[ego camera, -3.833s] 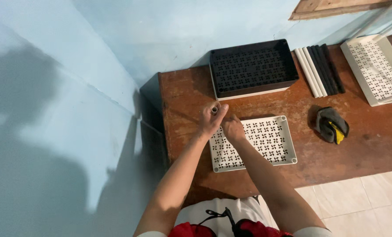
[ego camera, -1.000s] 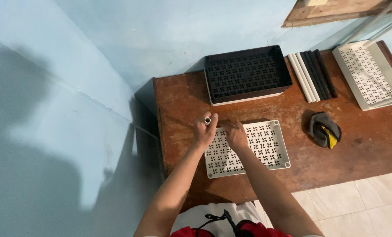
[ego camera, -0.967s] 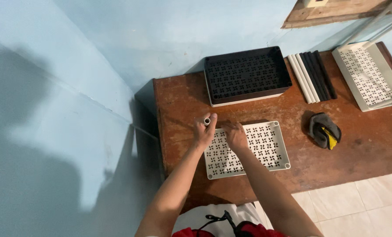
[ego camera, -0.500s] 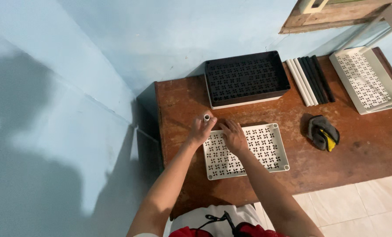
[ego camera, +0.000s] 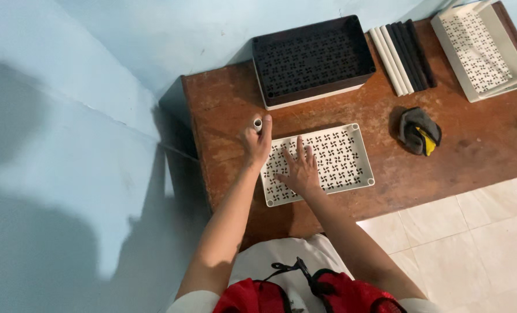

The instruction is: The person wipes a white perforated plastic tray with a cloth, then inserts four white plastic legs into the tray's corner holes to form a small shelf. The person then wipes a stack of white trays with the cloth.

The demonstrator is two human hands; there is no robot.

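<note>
With the right hand pressing flat, fingers spread, on the white perforated tray at centre frame, the left hand best keeps its small white tube pinched upright.

Matt white plastic perforated tray lies on a worn, scuffed brown wooden table.

On the tabletop: perforated tray nearest, deeper perforated bin behind it, slats and folded cloth to the right.
</note>
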